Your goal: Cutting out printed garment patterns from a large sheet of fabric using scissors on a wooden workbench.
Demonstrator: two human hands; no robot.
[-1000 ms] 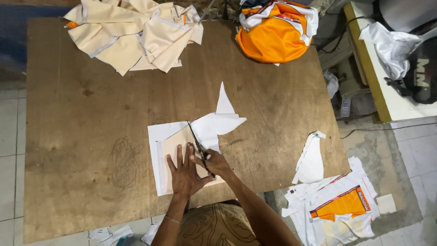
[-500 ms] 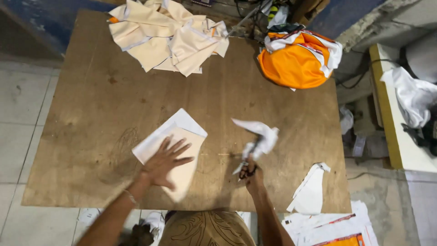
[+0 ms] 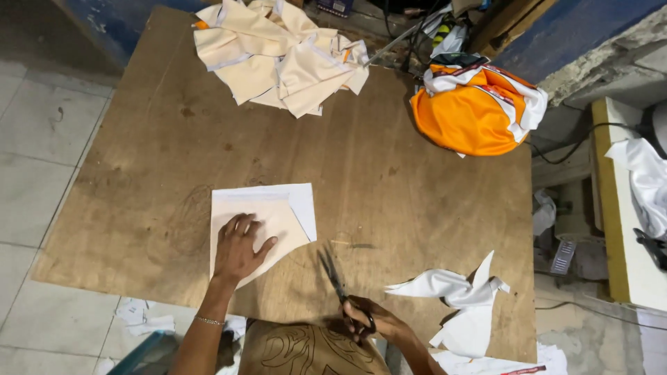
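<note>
one scissors (image 3: 333,274), two cloth heaps (image 3: 278,52), one white scrap (image 3: 458,298).

Between my left hand (image 3: 238,251), flat on the cream pattern piece (image 3: 258,223), and my right hand (image 3: 372,323) gripping the scissors (image 3: 335,276), bare plywood table (image 3: 389,201) lies open. A white fabric scrap (image 3: 462,305) blocks rightward; piles crowd the far edge.
</note>
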